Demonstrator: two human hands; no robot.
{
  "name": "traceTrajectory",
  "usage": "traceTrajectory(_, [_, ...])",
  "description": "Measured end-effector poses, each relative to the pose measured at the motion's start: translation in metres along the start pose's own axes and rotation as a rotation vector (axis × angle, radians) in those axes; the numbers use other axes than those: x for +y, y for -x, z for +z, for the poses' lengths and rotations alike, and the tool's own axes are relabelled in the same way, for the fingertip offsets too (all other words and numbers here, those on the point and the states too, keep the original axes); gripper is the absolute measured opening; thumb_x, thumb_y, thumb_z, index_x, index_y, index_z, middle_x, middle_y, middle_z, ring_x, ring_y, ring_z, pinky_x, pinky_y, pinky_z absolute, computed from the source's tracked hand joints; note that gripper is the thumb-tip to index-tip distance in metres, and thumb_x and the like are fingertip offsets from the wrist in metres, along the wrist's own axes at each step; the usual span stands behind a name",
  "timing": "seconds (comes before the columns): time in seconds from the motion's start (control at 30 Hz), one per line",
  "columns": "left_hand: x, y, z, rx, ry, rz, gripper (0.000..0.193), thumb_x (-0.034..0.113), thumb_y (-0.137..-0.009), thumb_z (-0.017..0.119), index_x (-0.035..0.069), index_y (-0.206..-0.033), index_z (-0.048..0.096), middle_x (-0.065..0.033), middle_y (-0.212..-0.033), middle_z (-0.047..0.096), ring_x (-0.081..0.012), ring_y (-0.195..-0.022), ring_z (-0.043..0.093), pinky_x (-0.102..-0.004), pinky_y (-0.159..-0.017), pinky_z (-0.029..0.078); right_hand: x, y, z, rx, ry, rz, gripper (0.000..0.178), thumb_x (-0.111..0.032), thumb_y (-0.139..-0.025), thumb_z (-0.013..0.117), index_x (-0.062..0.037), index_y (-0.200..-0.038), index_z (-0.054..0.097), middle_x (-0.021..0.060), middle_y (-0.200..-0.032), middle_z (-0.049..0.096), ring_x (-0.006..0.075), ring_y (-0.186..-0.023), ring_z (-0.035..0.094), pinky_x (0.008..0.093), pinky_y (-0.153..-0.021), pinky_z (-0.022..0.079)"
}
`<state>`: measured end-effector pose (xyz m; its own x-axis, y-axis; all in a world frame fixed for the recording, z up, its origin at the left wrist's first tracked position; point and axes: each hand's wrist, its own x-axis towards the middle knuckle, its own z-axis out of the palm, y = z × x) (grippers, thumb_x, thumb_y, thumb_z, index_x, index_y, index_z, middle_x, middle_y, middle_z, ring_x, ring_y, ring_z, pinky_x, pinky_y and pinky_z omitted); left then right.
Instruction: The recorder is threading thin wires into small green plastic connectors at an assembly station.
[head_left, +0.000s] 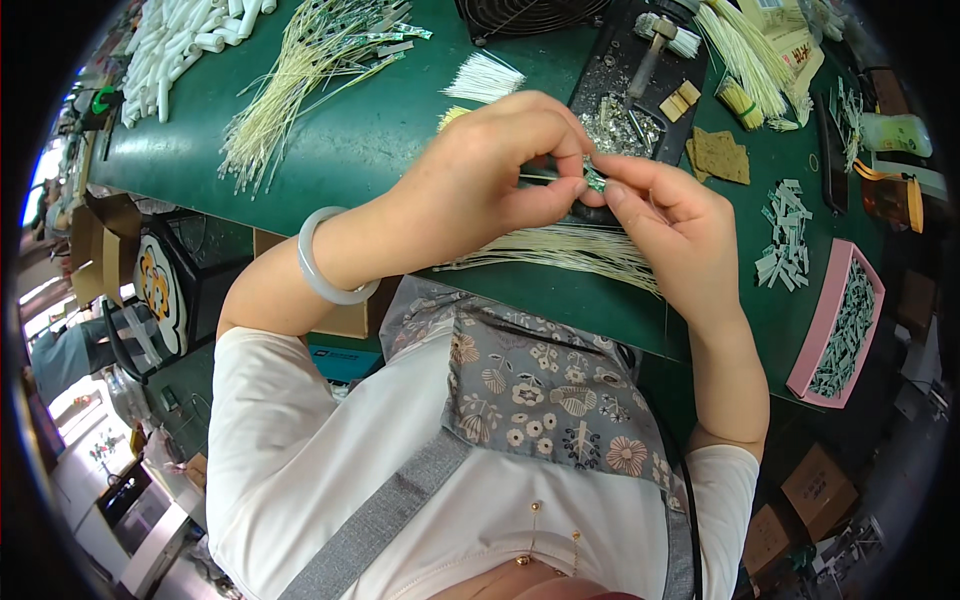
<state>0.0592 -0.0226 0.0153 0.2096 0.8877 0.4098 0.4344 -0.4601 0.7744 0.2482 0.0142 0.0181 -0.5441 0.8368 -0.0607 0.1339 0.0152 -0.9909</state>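
Both my hands meet over the near part of the green table (200, 180). Between the finger and thumb of my right hand (680, 220) is a small green circuit board (594, 180). My left hand (500, 165), closed in a pinch, holds a thin pale wire (538, 177) whose end points at the board. Whether the wire touches the board is hidden by my fingertips. Just below my hands lies a bundle of long pale wires (570, 250) along the table's near edge. Behind them stands a black stand with a metal rod-shaped tool (648, 70) and a heap of shiny metal bits (618, 125).
Wires with boards attached (310, 80) and white tubes (190, 45) lie at the far left. A black fan (530, 15) stands at the back. On the right are brown sponge pieces (720, 157), loose small boards (787, 235) and a pink box (812, 375) full of boards.
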Motion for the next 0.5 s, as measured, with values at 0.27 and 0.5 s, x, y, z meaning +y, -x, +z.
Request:
traceTrajectory(0.27, [0.0040,-0.0018,-0.0004,-0.150,-0.006,-0.169,0.012,-0.004,-0.070,0.063,0.002,-0.073,0.052,-0.0077,-0.079,0.058,-0.0141,-0.068,0.055,-0.0247,-0.058,0.046,-0.0028,-0.0001,-0.0016,-0.063,-0.144,0.063,0.023,-0.001,-0.085,0.056,0.0044,-0.107,0.054,0.0066,-0.083,0.065,0.0032,-0.075,0.057,0.0155,-0.063,0.045])
traceTrajectory(0.5, [0.0008,-0.0061,0.0000,-0.150,-0.054,-0.068,0.015,-0.005,-0.065,0.063,0.002,-0.069,0.050,-0.0072,-0.072,0.056,-0.0171,-0.063,0.054,-0.0259,-0.055,0.045,-0.0028,-0.0032,-0.0042,-0.090,-0.114,0.107,0.022,0.000,-0.084,0.056,0.0036,-0.105,0.054,0.0052,-0.082,0.065,0.0003,-0.069,0.053,0.0137,-0.058,0.042])
